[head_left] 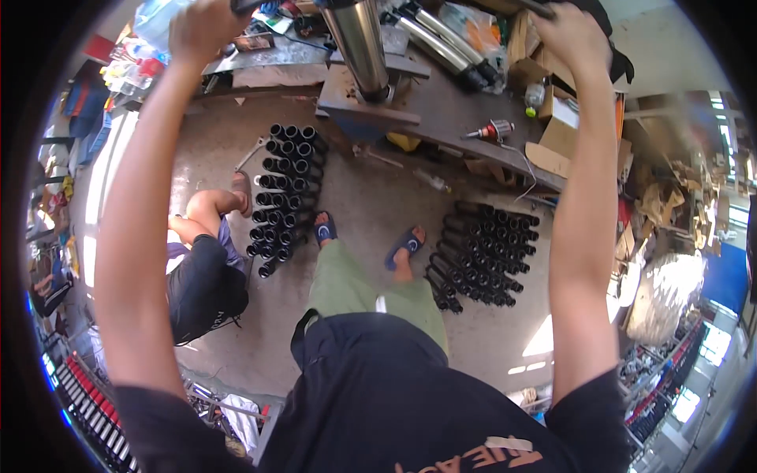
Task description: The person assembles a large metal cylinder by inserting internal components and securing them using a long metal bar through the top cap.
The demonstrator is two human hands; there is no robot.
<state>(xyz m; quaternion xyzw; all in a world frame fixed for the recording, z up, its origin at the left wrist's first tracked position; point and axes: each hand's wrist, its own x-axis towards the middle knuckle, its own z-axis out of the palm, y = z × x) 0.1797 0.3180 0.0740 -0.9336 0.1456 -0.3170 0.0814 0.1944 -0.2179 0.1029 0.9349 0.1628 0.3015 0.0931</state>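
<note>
Both of my arms reach up and forward, wide apart, to the top edge of the view. My left hand [203, 33] is closed around the end of a dark bar [246, 5]. My right hand [576, 38] grips another dark bar end [538, 7] on the far right. Whether the two ends belong to one bar is cut off by the frame. Between my hands a shiny metal tube [356, 49] stands upright, slightly tilted, its lower end at a metal vise [347, 93] on the bench edge. Its top is out of view.
On the workbench [449, 118] lie chrome tubes [441, 43], a red-and-silver power tool [495, 130] with a cord, and cardboard boxes [561, 118]. Black tubes stand in groups on the floor, left [288, 185] and right [489, 252] of my feet. Another person [206, 280] sits low at left.
</note>
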